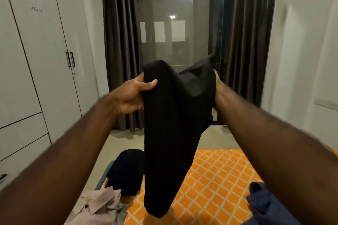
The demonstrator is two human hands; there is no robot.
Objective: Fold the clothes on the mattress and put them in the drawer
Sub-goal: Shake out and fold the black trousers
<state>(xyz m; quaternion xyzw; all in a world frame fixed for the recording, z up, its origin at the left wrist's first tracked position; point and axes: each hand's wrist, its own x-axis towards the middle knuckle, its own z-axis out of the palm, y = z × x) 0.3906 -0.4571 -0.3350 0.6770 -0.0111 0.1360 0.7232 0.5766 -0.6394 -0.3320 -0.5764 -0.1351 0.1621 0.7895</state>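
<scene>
**A:** Why is the black ribbed knit garment up in the air and not flat on the bed?

**B:** Held by its top edge it hangs straight, so the person can find its shape before folding. The left hand pinches one upper corner, thumb over the front of the cloth. The right hand grips the other side, though most of its fingers are hidden behind the fabric.

**A:** Does it touch anything below?

**B:** Its lower end dangles over the orange mattress with the white lattice print, apparently clear of it.

**A:** What else is waiting?

**B:** A pale beige buttoned shirt lies crumpled at the near left and a navy blue garment is bunched at the right. Beyond the shirt is a dark heap of cloth; I cannot tell if it is folded. I judge the task is at an early stage.

**A:** And the drawer?

**B:** Probably one of the white wardrobe drawer fronts on the left. They are closed and well apart from the hands.
</scene>
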